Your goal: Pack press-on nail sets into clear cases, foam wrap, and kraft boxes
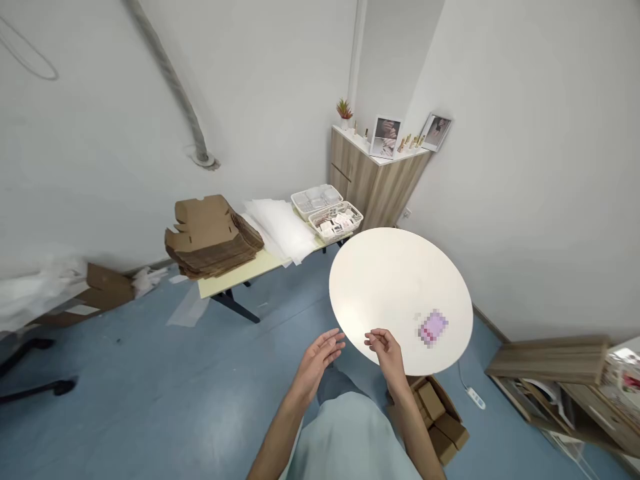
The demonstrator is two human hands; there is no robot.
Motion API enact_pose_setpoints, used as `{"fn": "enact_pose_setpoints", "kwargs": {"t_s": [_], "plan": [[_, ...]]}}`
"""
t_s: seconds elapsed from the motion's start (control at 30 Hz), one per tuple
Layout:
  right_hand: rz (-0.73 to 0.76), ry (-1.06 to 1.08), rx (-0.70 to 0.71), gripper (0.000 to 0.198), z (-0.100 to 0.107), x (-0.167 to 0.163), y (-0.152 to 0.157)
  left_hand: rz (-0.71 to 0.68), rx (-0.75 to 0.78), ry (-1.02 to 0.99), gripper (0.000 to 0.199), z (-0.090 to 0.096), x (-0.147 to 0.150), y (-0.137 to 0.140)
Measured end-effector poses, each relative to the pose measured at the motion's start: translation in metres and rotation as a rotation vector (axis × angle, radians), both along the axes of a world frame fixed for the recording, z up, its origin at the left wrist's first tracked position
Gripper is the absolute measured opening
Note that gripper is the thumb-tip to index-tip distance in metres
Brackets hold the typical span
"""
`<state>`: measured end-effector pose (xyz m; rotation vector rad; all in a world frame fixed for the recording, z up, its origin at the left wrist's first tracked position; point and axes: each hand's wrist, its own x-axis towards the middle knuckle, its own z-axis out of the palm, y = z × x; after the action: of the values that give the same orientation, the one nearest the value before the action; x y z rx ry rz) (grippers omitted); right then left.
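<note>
My left hand [321, 357] is held in the air just off the near left edge of a round white table [385, 280]. Its fingers are stretched out and loosely apart, with nothing in them. Over the near rim of that table hovers my right hand [389, 353], its fingers loosely curved and no object visible between them. The two palms roughly face each other with a gap between. To the right of my right hand, a small purple and pink item [433, 327] lies on the tabletop; it is pixelated, so its kind cannot be made out.
Left of the round table, a low table [240, 272] bears a stack of flat brown cardboard boxes [215, 233], white sheets [283, 230] and white plastic baskets [336, 222]. An open carton of small boxes [440, 417] stands below. A power strip [476, 399] and wooden shelf [550, 360] are right.
</note>
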<state>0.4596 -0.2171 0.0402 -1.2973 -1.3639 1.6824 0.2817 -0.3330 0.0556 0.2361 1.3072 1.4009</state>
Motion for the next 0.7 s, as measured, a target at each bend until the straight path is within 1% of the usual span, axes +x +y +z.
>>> {"fn": "enact_pose_setpoints", "kwargs": {"t_s": [0.13,0.27,0.37,0.47,0.53,0.6,0.7], "plan": [[0.034,0.059,-0.040,0.053,-0.011,-0.066,0.036,0.006,-0.046,0.071,0.062,0.007,-0.058,0.029],[0.012,0.079,-0.075,0.058,-0.014,-0.127,0.079,0.003,-0.113,0.167,0.065,0.018,-0.124,0.071],[0.018,0.081,-0.073,0.058,-0.014,-0.162,0.110,0.015,-0.139,0.217,0.071,0.023,-0.167,0.103],[0.017,0.067,-0.072,0.059,-0.017,-0.187,0.133,0.039,-0.149,0.248,0.071,0.023,-0.198,0.133],[0.000,0.051,-0.081,0.059,-0.020,-0.197,0.143,0.026,-0.155,0.245,0.069,0.019,-0.216,0.151],[-0.036,0.023,-0.088,0.058,-0.023,-0.204,0.150,-0.020,-0.160,0.235,0.068,0.012,-0.234,0.170],[-0.118,-0.036,-0.100,0.055,-0.024,-0.210,0.155,-0.107,-0.163,0.232,0.068,-0.005,-0.267,0.205]]}}
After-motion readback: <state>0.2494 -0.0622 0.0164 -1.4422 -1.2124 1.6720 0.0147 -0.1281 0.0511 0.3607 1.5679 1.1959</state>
